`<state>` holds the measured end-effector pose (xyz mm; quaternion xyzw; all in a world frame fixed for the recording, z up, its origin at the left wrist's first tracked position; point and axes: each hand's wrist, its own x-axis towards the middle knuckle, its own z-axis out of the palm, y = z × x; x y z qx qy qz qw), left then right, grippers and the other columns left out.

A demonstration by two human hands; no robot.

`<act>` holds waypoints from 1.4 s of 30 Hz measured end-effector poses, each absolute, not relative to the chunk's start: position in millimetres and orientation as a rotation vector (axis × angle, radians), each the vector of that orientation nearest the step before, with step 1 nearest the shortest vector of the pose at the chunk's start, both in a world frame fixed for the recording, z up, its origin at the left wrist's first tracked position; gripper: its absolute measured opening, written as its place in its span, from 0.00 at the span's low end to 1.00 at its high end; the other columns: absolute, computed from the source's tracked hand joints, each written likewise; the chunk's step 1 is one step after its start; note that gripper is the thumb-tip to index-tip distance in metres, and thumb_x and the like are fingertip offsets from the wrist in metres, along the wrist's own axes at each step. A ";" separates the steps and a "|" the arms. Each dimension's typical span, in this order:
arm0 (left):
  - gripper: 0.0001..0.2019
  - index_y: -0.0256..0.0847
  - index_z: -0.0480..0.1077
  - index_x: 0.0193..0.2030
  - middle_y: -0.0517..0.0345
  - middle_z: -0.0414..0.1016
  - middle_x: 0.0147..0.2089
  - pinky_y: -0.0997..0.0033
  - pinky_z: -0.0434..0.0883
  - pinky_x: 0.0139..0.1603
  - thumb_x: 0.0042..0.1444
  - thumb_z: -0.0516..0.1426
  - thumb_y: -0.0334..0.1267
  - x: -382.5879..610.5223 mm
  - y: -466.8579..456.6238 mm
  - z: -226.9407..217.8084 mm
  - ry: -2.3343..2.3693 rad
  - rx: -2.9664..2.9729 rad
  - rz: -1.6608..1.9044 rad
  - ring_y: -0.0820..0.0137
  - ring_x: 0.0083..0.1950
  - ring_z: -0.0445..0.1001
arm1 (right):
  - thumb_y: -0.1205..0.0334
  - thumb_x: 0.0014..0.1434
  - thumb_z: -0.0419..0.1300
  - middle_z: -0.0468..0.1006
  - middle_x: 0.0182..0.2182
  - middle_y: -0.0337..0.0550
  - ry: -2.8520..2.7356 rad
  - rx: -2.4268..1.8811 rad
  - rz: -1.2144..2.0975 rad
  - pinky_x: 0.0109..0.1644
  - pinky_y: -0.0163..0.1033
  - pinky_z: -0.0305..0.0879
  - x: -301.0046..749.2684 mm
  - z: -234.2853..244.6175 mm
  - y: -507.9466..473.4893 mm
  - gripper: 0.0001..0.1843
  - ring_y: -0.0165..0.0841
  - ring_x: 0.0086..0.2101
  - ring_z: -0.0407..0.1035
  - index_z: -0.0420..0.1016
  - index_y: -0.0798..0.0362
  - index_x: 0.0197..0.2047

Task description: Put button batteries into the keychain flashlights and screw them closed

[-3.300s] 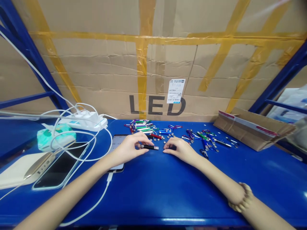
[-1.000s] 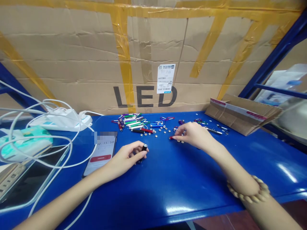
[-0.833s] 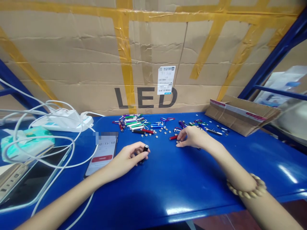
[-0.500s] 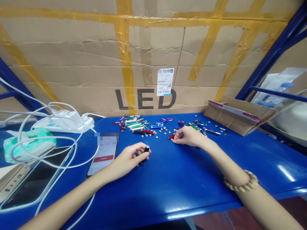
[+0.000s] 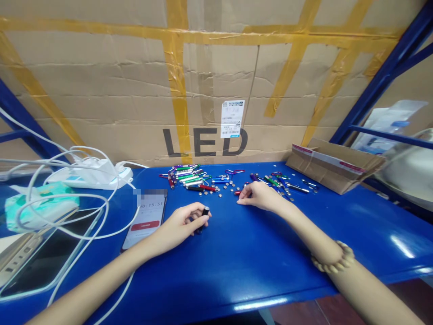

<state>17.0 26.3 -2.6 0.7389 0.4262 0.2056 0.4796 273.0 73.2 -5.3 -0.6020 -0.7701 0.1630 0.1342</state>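
Observation:
Upright between the thumb and fingers of my left hand [image 5: 189, 219] is a small black torch barrel [image 5: 205, 211] with a silvery top end. My right hand [image 5: 259, 195] is closed in a pinch low over the table, right of the left hand and farther back. Whatever lies between its fingertips is too small to make out. A red tube [image 5: 237, 193] shows partly behind those fingers. Several coin-like silver button cells [image 5: 223, 189] are scattered just beyond. Behind them lies a pile of coloured mini torches [image 5: 189, 175] with clips; more torches [image 5: 297, 188] lie beyond my right hand.
On the blue table [image 5: 243, 262], a phone with a running timer [image 5: 149, 216] lies beside my left forearm. White cables [image 5: 104, 198], a power strip [image 5: 91, 176], a tissue pack [image 5: 42, 205] and a dark-screened device [image 5: 50, 253] fill the left. An open cardboard box [image 5: 333, 167] stands back right.
My right hand has shifted slightly left and toward me, its fingertips still pinched. The left hand keeps the black torch barrel in nearly the same place. The phone's timer has advanced one second.

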 end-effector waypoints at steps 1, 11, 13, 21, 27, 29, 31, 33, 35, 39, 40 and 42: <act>0.14 0.38 0.66 0.42 0.55 0.72 0.36 0.75 0.67 0.28 0.58 0.50 0.46 17.2 26.6 -2.8 1.045 1.806 0.495 0.72 0.32 0.69 | 0.57 0.46 0.65 0.80 0.28 0.41 -2.232 -1.748 0.466 0.28 0.33 0.62 272.9 -5.2 72.9 0.08 0.34 0.29 0.73 0.79 0.52 0.27; 0.15 0.38 0.68 0.42 0.56 0.74 0.35 0.74 0.67 0.31 0.58 0.50 0.47 17.9 26.9 -2.6 1.035 1.873 0.448 0.71 0.32 0.71 | 0.57 0.54 0.59 0.79 0.32 0.38 -2.211 -1.422 0.295 0.33 0.32 0.62 246.0 5.0 51.6 0.08 0.29 0.30 0.70 0.78 0.50 0.32; 0.14 0.37 0.68 0.41 0.56 0.74 0.34 0.74 0.66 0.32 0.59 0.50 0.46 18.0 26.5 -2.8 1.015 1.899 0.443 0.71 0.32 0.70 | 0.58 0.54 0.60 0.78 0.30 0.39 -2.208 -1.103 0.354 0.33 0.31 0.62 235.2 8.2 41.0 0.08 0.26 0.27 0.67 0.77 0.52 0.31; 0.12 0.38 0.67 0.41 0.55 0.74 0.37 0.75 0.66 0.32 0.59 0.50 0.44 16.0 27.5 -7.4 0.995 1.944 0.489 0.69 0.35 0.70 | 0.61 0.50 0.63 0.74 0.24 0.39 -2.095 -0.975 0.789 0.25 0.29 0.60 216.4 7.7 23.9 0.07 0.23 0.22 0.62 0.77 0.57 0.29; 0.10 0.38 0.70 0.42 0.55 0.74 0.43 0.74 0.66 0.33 0.58 0.52 0.39 16.6 27.7 -4.9 1.058 2.079 0.544 0.69 0.36 0.70 | 0.58 0.48 0.64 0.76 0.24 0.39 -1.873 -1.050 1.264 0.25 0.29 0.59 214.9 5.2 25.2 0.10 0.23 0.22 0.62 0.78 0.57 0.31; 0.09 0.39 0.71 0.41 0.57 0.75 0.42 0.75 0.65 0.33 0.57 0.52 0.37 16.6 27.3 -4.2 1.030 2.139 0.561 0.68 0.39 0.71 | 0.57 0.48 0.64 0.76 0.25 0.40 -1.773 -1.095 1.382 0.25 0.29 0.58 215.5 7.9 25.0 0.12 0.23 0.22 0.62 0.79 0.57 0.32; 0.08 0.41 0.72 0.41 0.58 0.75 0.40 0.76 0.65 0.33 0.58 0.53 0.36 16.2 27.1 -4.4 1.004 2.182 0.570 0.69 0.40 0.71 | 0.56 0.47 0.65 0.76 0.24 0.40 -1.717 -1.142 1.444 0.24 0.28 0.58 216.0 10.5 25.0 0.12 0.22 0.22 0.62 0.79 0.57 0.32; 0.09 0.42 0.72 0.42 0.58 0.75 0.39 0.75 0.66 0.35 0.58 0.53 0.35 15.5 27.1 -5.4 0.991 2.222 0.574 0.69 0.40 0.71 | 0.56 0.45 0.66 0.77 0.24 0.40 -1.710 -1.168 1.477 0.25 0.29 0.58 216.2 11.2 25.5 0.12 0.23 0.22 0.62 0.80 0.57 0.31; 0.09 0.42 0.73 0.43 0.58 0.75 0.39 0.72 0.66 0.40 0.58 0.53 0.34 14.5 27.3 -6.9 0.979 2.272 0.570 0.68 0.41 0.71 | 0.56 0.44 0.67 0.77 0.24 0.40 -1.721 -1.189 1.502 0.26 0.29 0.59 216.2 9.7 26.5 0.13 0.24 0.24 0.64 0.80 0.56 0.30; 0.11 0.43 0.73 0.45 0.56 0.75 0.41 0.68 0.65 0.46 0.59 0.53 0.34 12.5 26.9 -10.0 0.930 2.348 0.551 0.66 0.44 0.70 | 0.55 0.40 0.69 0.78 0.25 0.40 -1.748 -1.224 1.529 0.31 0.30 0.61 217.2 3.4 29.1 0.14 0.24 0.25 0.66 0.80 0.55 0.29; 0.11 0.43 0.73 0.46 0.56 0.75 0.41 0.68 0.65 0.46 0.59 0.53 0.34 12.1 26.6 -10.3 0.918 2.359 0.543 0.66 0.44 0.70 | 0.56 0.40 0.69 0.78 0.25 0.40 -1.759 -1.227 1.524 0.31 0.30 0.61 217.7 2.0 29.7 0.14 0.24 0.25 0.66 0.80 0.56 0.29; 0.11 0.44 0.73 0.46 0.56 0.75 0.40 0.68 0.65 0.45 0.60 0.52 0.34 11.5 25.7 -10.4 0.902 2.379 0.519 0.66 0.43 0.69 | 0.56 0.39 0.69 0.77 0.23 0.39 -1.791 -1.228 1.504 0.29 0.29 0.60 218.6 -0.4 30.8 0.14 0.23 0.24 0.65 0.80 0.56 0.28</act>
